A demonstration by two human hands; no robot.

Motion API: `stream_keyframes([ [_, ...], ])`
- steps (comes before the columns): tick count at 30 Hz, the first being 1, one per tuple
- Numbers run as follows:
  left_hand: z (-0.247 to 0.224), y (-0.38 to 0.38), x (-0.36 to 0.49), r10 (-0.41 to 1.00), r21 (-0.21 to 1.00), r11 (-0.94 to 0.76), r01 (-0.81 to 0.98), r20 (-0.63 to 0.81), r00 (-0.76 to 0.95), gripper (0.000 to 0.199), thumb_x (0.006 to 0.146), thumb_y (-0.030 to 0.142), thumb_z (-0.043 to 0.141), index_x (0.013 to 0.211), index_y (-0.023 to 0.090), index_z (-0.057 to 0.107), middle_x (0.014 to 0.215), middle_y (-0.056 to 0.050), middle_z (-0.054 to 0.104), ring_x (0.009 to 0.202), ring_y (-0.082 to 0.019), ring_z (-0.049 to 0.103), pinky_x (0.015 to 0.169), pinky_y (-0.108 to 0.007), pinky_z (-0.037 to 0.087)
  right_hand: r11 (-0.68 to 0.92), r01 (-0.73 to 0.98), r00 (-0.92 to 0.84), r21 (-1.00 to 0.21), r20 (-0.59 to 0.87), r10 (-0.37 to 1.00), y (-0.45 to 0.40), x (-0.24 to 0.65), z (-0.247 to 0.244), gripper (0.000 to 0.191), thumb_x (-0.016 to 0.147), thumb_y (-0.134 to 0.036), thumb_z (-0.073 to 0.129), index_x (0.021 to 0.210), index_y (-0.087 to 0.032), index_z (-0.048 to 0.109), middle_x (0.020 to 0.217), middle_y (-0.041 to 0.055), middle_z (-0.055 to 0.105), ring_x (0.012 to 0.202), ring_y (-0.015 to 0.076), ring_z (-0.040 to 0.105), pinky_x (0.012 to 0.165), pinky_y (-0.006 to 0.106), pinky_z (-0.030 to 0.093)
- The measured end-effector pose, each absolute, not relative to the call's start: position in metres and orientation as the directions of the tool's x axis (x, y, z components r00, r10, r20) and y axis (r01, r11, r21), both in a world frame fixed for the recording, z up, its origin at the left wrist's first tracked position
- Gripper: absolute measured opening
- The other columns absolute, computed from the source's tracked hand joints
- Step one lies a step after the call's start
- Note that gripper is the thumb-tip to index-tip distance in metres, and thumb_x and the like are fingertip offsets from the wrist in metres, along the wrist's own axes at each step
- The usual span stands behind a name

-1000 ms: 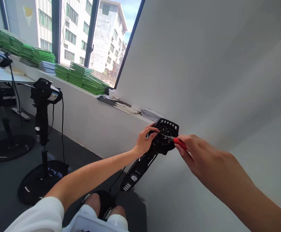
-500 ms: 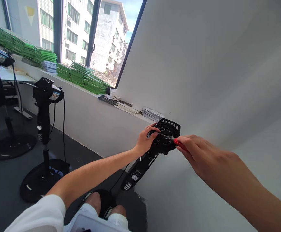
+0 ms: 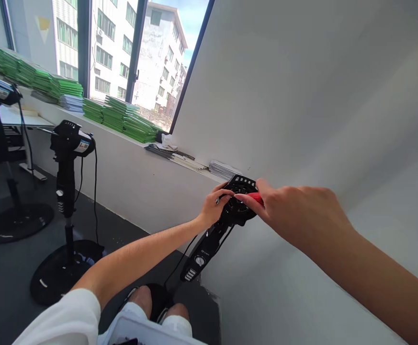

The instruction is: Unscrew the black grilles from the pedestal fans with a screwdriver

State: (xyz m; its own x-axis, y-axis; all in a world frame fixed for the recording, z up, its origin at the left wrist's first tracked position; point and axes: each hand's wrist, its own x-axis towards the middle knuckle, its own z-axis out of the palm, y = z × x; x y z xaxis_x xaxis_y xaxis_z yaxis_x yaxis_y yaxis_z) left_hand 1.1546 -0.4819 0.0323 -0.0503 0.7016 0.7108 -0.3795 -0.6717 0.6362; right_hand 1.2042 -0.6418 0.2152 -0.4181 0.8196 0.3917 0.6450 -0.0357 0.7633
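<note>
Right hand (image 3: 295, 211) moved in over fan head (image 3: 238, 207), fingers pinching red screwdriver (image 3: 254, 197); left hand (image 3: 214, 209) still gripping housing. Labels unreadable.

One cam only, head-worn, looks fwd and down along both forearms – close on the left hand (image 3: 214, 208) and right hand (image 3: 295, 213) at mid-frame. Faces a white wall (image 3: 320, 96) w/ the window sill (image 3: 122, 139) running off left – no 2nd view, so no shared area.
</note>
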Motion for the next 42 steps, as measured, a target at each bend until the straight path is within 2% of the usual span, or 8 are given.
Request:
stream_keyframes([
  [5,0.03,-0.477,1.152,0.644,0.596,-0.728,-0.338,0.764,-0.039,0.021,0.098,0.02,0.054,0.103,0.02,0.074,0.143,-0.01,0.063,0.136,-0.022,0.058,0.118,-0.039,0.043,0.156,0.743,-0.419,0.651,0.27,0.867,-0.641,1.203,0.219,0.023,0.097,-0.035,0.046,0.109,-0.019,0.058,0.059,-0.0006,0.063,0.04,0.0139,0.045,0.046,0.025,0.02],
  [10,0.025,-0.477,1.147,0.59,0.567,-0.779,-0.267,0.807,-0.007,0.022,0.1,0.025,0.053,0.115,0.021,0.069,0.149,-0.01,0.058,0.14,-0.021,0.054,0.121,-0.04,0.04,-0.024,0.638,-0.382,0.77,0.343,0.858,-0.644,1.196,0.223,0.046,0.107,-0.047,0.032,0.084,-0.018,0.06,0.046,0.0025,0.05,0.043,0.018,0.051,0.049,0.027,0.021],
  [15,0.026,-0.477,1.139,0.557,0.551,-0.815,-0.177,0.83,0.02,0.018,0.094,0.023,0.063,0.112,0.023,0.068,0.147,-0.01,0.059,0.138,-0.023,0.055,0.12,-0.043,0.041,0.111,0.682,-0.388,0.723,0.229,0.893,-0.644,1.19,0.227,0.028,0.101,-0.038,0.051,0.118,-0.016,0.058,0.065,0.0038,0.068,0.057,0.0208,0.064,0.05,0.026,0.023],
  [19,0.031,-0.474,1.136,0.574,0.573,-0.811,-0.122,0.818,0.025,0.016,0.092,0.019,0.065,0.105,0.024,0.073,0.145,-0.008,0.062,0.136,-0.024,0.058,0.119,-0.043,0.043,0.052,0.646,-0.371,0.761,0.253,0.894,-0.645,1.189,0.226,0.041,0.107,-0.044,0.035,0.098,-0.015,0.063,0.056,0.0066,0.062,0.055,0.0234,0.064,0.053,0.028,0.025],
  [23,0.033,-0.471,1.135,0.551,0.552,-0.828,-0.099,0.834,0.044,0.016,0.091,0.02,0.067,0.106,0.023,0.074,0.148,-0.01,0.058,0.137,-0.026,0.057,0.118,-0.044,0.044,0.122,0.675,-0.384,0.728,0.204,0.901,-0.644,1.188,0.226,0.031,0.102,-0.038,0.047,0.118,-0.014,0.059,0.063,0.0053,0.067,0.057,0.0222,0.064,0.052,0.028,0.025],
  [27,0.032,-0.472,1.131,0.547,0.551,-0.832,-0.064,0.835,0.066,0.02,0.093,0.02,0.065,0.111,0.024,0.072,0.148,-0.009,0.058,0.138,-0.026,0.056,0.119,-0.044,0.044,0.053,0.681,-0.354,0.73,0.265,0.897,-0.64,1.187,0.229,0.045,0.107,-0.044,0.031,0.103,-0.014,0.064,0.063,0.0096,0.065,0.061,0.0246,0.065,0.056,0.029,0.028],
  [34,0.038,-0.466,1.122,0.472,0.47,-0.882,0.039,0.879,0.07,0.014,0.093,0.016,0.065,0.102,0.023,0.075,0.143,-0.01,0.061,0.128,-0.026,0.063,0.114,-0.042,0.049,0.048,0.784,-0.303,0.619,0.314,0.9,-0.63,1.189,0.228,0.041,0.097,-0.05,0.053,0.118,-0.016,0.065,0.078,0.0109,0.07,0.074,0.0268,0.067,0.066,0.035,0.037],
  [42,0.04,-0.469,1.117,0.473,0.472,-0.881,0.033,0.878,0.067,0.013,0.095,0.022,0.066,0.103,0.027,0.074,0.145,-0.005,0.06,0.136,-0.028,0.058,0.117,-0.046,0.047,0.116,0.732,-0.4,0.671,0.286,0.871,-0.632,1.186,0.232,0.113,0.092,-0.067,-0.017,0.12,0.001,0.068,0.068,0.0099,0.063,0.076,0.0235,0.07,0.061,0.038,0.03],
])
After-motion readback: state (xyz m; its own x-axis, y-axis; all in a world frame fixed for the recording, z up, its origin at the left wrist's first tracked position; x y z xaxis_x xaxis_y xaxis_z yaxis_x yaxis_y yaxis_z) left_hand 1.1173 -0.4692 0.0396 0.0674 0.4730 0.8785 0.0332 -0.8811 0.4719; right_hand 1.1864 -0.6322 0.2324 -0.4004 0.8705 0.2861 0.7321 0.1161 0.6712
